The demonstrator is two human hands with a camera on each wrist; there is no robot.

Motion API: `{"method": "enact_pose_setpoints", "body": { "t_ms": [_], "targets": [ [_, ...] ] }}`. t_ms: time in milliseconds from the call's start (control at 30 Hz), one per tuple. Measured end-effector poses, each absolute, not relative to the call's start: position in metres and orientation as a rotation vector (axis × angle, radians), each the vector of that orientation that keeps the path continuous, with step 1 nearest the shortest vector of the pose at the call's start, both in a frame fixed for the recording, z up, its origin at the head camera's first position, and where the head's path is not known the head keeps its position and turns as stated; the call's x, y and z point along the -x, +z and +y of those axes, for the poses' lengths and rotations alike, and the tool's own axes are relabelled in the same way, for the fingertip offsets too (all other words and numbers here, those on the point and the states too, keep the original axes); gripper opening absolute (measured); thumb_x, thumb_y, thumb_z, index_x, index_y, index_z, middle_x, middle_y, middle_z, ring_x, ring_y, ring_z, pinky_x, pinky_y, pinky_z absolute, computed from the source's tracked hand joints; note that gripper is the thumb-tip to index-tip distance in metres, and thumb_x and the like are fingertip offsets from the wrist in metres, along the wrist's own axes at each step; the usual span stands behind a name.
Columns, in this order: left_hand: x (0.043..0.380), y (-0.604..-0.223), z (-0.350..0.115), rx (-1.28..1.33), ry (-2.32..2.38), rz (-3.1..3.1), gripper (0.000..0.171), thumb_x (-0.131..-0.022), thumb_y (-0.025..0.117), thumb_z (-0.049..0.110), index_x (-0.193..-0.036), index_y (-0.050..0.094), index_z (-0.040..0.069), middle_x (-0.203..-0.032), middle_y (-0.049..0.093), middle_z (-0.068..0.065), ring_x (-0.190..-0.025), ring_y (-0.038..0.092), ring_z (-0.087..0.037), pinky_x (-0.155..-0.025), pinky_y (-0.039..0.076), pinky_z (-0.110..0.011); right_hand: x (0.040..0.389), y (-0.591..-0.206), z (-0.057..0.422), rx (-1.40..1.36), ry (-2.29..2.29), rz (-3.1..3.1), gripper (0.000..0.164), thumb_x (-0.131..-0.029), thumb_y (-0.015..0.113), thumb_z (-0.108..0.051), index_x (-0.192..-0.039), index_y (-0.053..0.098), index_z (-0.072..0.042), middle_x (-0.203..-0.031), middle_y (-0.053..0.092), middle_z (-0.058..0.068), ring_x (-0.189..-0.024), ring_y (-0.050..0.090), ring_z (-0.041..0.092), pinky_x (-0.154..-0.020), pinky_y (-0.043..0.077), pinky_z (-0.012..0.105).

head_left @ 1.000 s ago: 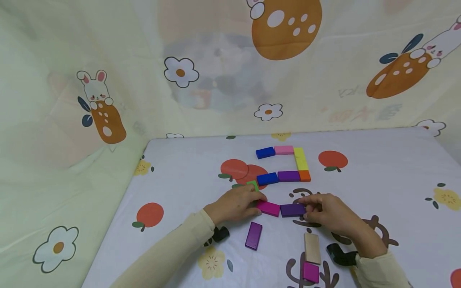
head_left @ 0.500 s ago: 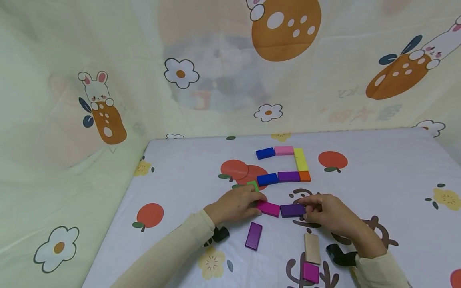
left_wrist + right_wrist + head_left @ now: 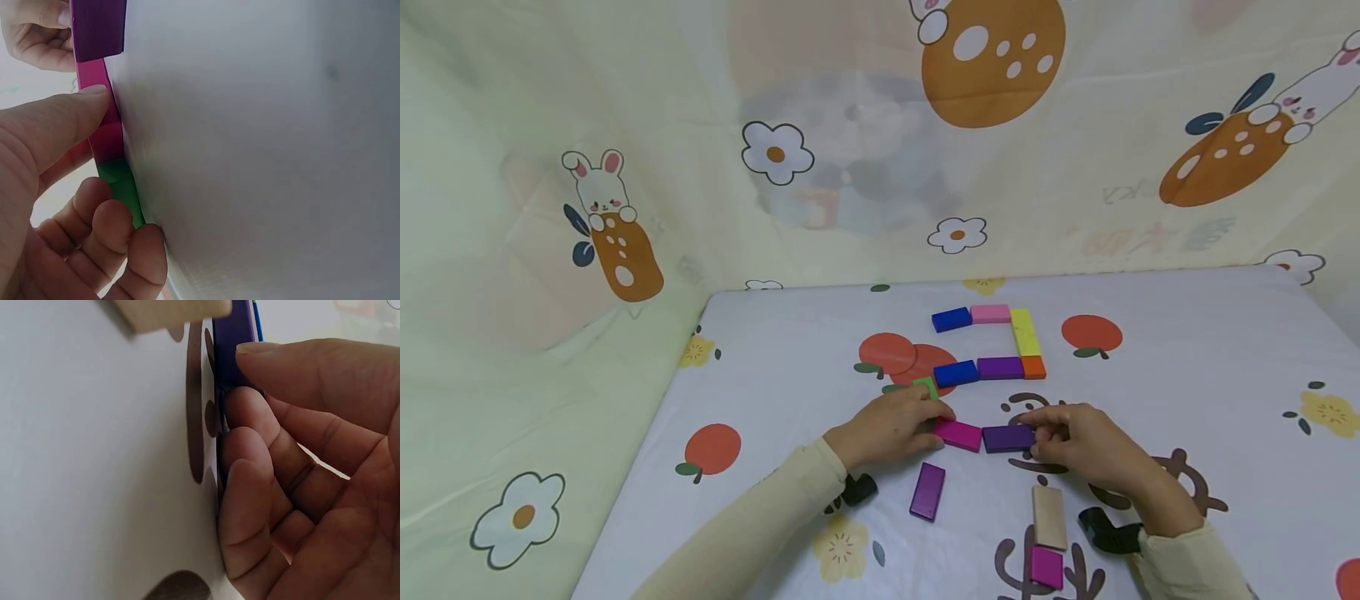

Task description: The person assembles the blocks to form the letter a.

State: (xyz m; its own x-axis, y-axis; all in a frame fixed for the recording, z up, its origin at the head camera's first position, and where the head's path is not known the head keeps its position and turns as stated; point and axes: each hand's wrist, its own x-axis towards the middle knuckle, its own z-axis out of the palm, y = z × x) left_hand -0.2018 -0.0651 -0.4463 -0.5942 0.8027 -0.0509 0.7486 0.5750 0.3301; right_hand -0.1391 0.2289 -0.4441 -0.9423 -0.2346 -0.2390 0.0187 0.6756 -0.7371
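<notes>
Two blocks lie end to end mid-table in the head view: a magenta block [image 3: 959, 435] and a dark purple block [image 3: 1007, 439]. My left hand [image 3: 889, 427] pinches the magenta one at its left end; in the left wrist view the thumb presses its near side. A green block [image 3: 122, 187] meets the magenta block's end there, close to the curled lower fingers. At the right end of the dark purple block, my right hand [image 3: 1086, 443] holds it between thumb and fingers. In the right wrist view, the thumb lies along the dark purple block [image 3: 231, 347] and the lower fingers rest at the cloth.
Beyond the hands, a bent row joins a blue block [image 3: 956, 373], purple block [image 3: 1000, 367], orange block [image 3: 1033, 367], yellow block [image 3: 1025, 332], pink block [image 3: 990, 313] and second blue block [image 3: 951, 319]. Nearer lie a loose purple block [image 3: 928, 492], beige block [image 3: 1049, 517] and short magenta block [image 3: 1047, 568].
</notes>
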Motion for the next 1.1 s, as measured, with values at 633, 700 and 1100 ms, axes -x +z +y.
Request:
{"method": "enact_pose_setpoints", "body": {
  "t_ms": [633, 700, 1100],
  "targets": [
    [0.197, -0.448, -0.07, -1.234, 0.436, 2.604, 0.052, -0.098, 0.075, 0.033, -0.145, 0.059, 0.018, -0.112, 0.059, 0.003, -0.096, 0.053, -0.007, -0.084, 0.046, -0.018, 0.136, -0.442, 0.228, 0.167, -1.12, 2.584, 0.041, -0.092, 0.073, -0.008, -0.133, 0.068, -0.004, -0.084, 0.058, 0.002, -0.078, 0.054, 0.019, -0.06, 0.043, 0.025],
    [0.194, -0.447, -0.073, -1.19, 0.484, 2.584, 0.053, -0.098, 0.075, 0.033, -0.145, 0.057, 0.017, -0.118, 0.06, 0.003, -0.101, 0.055, -0.006, -0.089, 0.049, -0.02, 0.134, -0.443, 0.229, 0.166, -1.13, 2.587, 0.043, -0.092, 0.074, -0.009, -0.135, 0.067, -0.004, -0.085, 0.06, 0.002, -0.077, 0.055, 0.019, -0.06, 0.044, 0.025],
    [0.165, -0.439, -0.092, -1.266, 0.398, 2.411, 0.069, -0.082, 0.084, 0.057, -0.137, 0.061, 0.022, -0.12, 0.059, 0.009, -0.107, 0.053, -0.006, -0.097, 0.048, -0.022, 0.115, -0.446, 0.231, 0.117, -1.114, 2.681, 0.054, -0.093, 0.077, -0.021, -0.141, 0.061, 0.001, -0.086, 0.061, 0.001, -0.077, 0.055, 0.018, -0.06, 0.044, 0.025]
  ]
}}
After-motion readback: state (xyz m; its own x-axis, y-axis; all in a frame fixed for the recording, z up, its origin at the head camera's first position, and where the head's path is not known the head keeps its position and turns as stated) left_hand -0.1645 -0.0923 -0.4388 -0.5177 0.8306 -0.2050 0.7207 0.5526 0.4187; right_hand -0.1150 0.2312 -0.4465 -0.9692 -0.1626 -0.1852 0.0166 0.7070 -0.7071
